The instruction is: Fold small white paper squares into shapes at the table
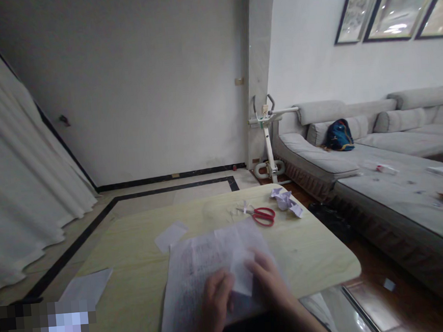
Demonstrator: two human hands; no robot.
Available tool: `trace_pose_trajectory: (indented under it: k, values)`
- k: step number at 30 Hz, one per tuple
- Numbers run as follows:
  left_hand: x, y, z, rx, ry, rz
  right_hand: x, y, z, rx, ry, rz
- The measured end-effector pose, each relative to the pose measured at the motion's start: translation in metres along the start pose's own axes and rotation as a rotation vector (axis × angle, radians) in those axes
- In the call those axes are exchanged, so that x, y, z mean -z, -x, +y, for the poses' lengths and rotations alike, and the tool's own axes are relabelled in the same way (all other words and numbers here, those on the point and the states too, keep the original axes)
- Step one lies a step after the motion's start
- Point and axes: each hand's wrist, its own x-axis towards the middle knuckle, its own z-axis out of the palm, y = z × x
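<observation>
Near the front edge of the table, a small white piece of paper (241, 277) is held between my two hands above a large printed sheet (193, 268). My left hand (217, 294) pinches the paper at its left side, fingers curled. My right hand (267, 271) grips its right side, fingers bent over the edge. Both hands are slightly blurred. Beyond the sheet lie red-handled scissors (264, 216) with thin paper scraps (243, 206) by the blades. Several folded paper shapes (284, 200) sit to their right. A loose paper piece (171, 236) rests at the sheet's far left corner.
The pale wooden table (133, 265) has rounded corners. Another white sheet (87, 286) lies at its left, beside a pixelated patch. A grey sofa (395, 183) with a blue backpack (340, 135) stands right; white exercise equipment (268, 142) is behind. A curtain (21, 151) hangs left.
</observation>
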Motion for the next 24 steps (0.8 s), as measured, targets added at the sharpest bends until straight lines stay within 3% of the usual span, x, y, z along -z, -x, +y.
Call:
trace_pose_trajectory:
  k: [7,10,16,19,24]
  values:
    - [0.001,0.003,-0.007,-0.037,-0.067,-0.138,0.020,-0.006,-0.010,0.048,0.110,-0.088]
    - [-0.003,0.003,0.001,-0.112,-0.108,-0.150,0.024,-0.006,-0.017,0.118,0.305,-0.030]
    - [-0.009,0.003,0.024,-0.273,-0.180,-0.183,0.023,0.000,-0.023,0.253,0.442,-0.106]
    - [-0.010,0.003,0.024,-0.294,-0.234,-0.209,0.025,0.005,-0.026,0.317,0.550,-0.063]
    - [-0.010,0.002,0.015,-0.460,-0.325,-0.242,0.023,0.010,-0.034,0.375,0.680,-0.158]
